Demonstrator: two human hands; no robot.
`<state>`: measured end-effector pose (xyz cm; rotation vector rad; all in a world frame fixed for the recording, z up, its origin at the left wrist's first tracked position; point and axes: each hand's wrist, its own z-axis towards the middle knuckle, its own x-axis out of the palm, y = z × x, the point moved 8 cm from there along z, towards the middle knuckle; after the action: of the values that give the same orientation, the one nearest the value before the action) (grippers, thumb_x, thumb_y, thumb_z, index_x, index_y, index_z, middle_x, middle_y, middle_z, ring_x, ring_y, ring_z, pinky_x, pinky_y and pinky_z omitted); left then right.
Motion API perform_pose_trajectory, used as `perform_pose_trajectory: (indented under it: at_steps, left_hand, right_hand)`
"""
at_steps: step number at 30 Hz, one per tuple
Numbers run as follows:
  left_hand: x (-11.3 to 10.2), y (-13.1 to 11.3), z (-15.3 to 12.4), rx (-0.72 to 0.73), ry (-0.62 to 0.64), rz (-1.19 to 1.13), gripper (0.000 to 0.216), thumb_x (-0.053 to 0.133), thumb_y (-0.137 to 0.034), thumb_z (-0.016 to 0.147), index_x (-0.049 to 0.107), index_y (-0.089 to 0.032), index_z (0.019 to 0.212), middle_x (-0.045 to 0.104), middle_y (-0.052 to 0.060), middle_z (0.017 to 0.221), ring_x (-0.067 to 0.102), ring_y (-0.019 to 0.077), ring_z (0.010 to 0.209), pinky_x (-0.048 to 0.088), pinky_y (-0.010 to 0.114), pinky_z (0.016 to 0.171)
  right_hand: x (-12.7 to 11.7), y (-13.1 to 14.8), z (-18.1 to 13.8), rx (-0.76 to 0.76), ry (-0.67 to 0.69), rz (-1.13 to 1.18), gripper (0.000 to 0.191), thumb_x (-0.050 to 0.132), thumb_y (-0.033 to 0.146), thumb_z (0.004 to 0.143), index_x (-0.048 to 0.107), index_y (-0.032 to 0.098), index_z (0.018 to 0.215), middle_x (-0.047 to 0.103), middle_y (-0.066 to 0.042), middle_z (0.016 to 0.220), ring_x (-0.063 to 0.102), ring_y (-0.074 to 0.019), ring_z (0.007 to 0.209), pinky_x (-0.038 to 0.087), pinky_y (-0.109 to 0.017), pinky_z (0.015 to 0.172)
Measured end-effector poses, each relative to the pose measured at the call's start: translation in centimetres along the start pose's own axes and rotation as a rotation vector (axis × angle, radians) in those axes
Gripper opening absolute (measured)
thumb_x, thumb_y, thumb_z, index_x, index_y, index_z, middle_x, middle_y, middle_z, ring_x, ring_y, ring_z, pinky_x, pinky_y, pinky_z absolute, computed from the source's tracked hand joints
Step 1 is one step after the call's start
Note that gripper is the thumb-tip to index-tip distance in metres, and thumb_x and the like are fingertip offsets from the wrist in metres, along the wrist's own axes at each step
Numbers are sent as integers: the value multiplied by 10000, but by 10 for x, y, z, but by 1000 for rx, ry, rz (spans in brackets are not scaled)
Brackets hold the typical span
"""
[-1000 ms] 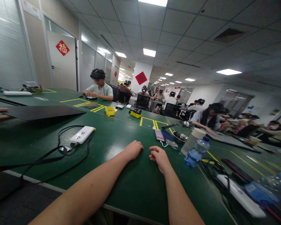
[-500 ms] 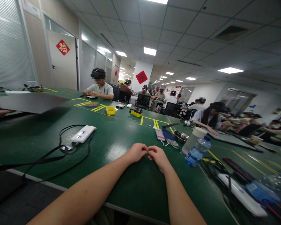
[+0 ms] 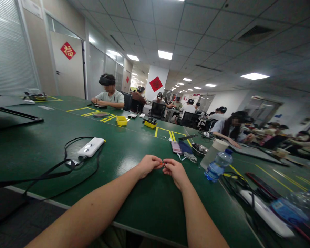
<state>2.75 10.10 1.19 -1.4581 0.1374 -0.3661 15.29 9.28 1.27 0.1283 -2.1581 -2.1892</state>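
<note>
My left hand (image 3: 148,166) is pinched shut on a small orange-red piece (image 3: 161,164), too small to name more exactly. Facing it, my right hand (image 3: 175,171) is closed in a pinch on a tiny dark piece (image 3: 164,165). The fingertips of both hands nearly meet, just above the green tabletop (image 3: 142,203). Whether the two pieces are joined I cannot tell. Beyond my right hand lie a dark blue pouch (image 3: 186,148) and a crumpled grey cloth (image 3: 191,157).
A white power bank (image 3: 91,147) with black cables lies to the left. On the right stand a frosted cup (image 3: 214,151) and a water bottle (image 3: 218,167), near a metal bowl (image 3: 200,149). Yellow trays (image 3: 121,121) sit farther back. Other people work around the tables.
My hands have drawn slightly apart, and the orange-red piece now shows between the fingertips. At far left, another person's grey panel has shifted left, uncovering a black frame.
</note>
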Motion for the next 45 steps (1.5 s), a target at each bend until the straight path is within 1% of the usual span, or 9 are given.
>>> perform_pose_trajectory:
  at_steps: [5,13,18,23,29,33,45]
  left_hand:
    - [-2,4,2,-18,-2,48,208,532,-87,661,685,-78,802,659,51,685,545,85,572,410,186,554]
    - [2,-4,-5,-35,2,63,177,523,-56,634,680,-79,712,595,11,538,469,64,486,350,168,481]
    - [2,-5,-6,-59,-18,87,184,526,-64,634,688,-91,716,607,17,559,487,74,508,372,174,495]
    - [2,-5,-5,-41,2,102,187,530,-69,636,694,-92,723,604,15,558,485,74,508,379,176,503]
    - [0,0,-2,-22,5,98,179,540,-81,648,690,-91,745,625,25,601,511,76,531,402,184,535]
    - [-1,5,0,-41,7,128,167,553,-101,662,688,-95,759,641,35,633,534,85,551,416,191,541]
    - [-1,4,0,-33,1,136,167,551,-95,660,683,-105,762,632,18,604,541,86,547,421,193,548]
  right_hand:
    - [0,-1,0,6,-1,-52,275,573,176,663,614,132,932,663,-58,727,617,-120,570,496,-228,525]
    - [3,0,-1,-12,23,-148,284,552,171,668,625,132,940,669,-49,693,619,-117,569,488,-208,519]
    - [4,0,-1,-10,31,-158,285,542,162,674,626,133,945,667,-43,673,614,-113,558,486,-207,516]
    - [4,-2,0,-20,35,-167,289,537,159,676,624,133,950,668,-41,680,615,-110,557,484,-203,511]
    - [4,-4,1,-18,51,-176,292,545,176,676,624,140,955,667,-38,677,603,-103,532,478,-204,506]
    - [4,-4,1,-17,57,-179,285,550,187,679,623,134,949,660,-33,656,595,-99,517,473,-203,498]
    - [5,-1,-1,-25,63,-201,284,568,193,681,625,137,954,662,-34,660,590,-100,523,466,-198,501]
